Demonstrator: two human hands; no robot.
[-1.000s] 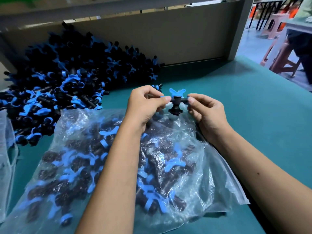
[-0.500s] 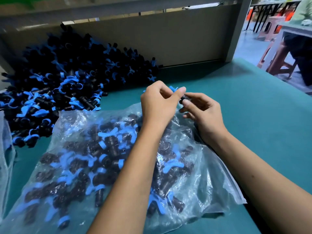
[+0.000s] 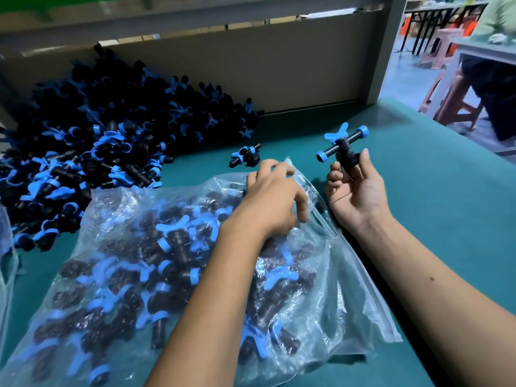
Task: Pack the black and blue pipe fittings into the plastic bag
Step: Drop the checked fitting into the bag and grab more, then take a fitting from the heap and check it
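Note:
A clear plastic bag [image 3: 349,297] lies on the green table, holding several black and blue fittings. My left hand [image 3: 275,199] rests on the bag's upper edge with its fingers curled down onto the plastic near the opening. Just right of the bag, my right hand [image 3: 354,191] pinches the black stem of one fitting [image 3: 342,145] and holds it upright above the table, its blue wing handle and blue end caps showing. One loose fitting [image 3: 245,156] lies on the table above my left hand. A big pile of fittings [image 3: 111,141] fills the far left.
A beige panel [image 3: 279,68] stands along the back of the green table [image 3: 435,208]. Another plastic bag's edge [image 3: 7,263] shows at the far left. Beyond the table's right edge are stools [image 3: 458,99] and a seated person.
My hands have parted: the right one now holds the fitting alone, raised to the right. My left hand has let go and dropped onto the bag's top edge.

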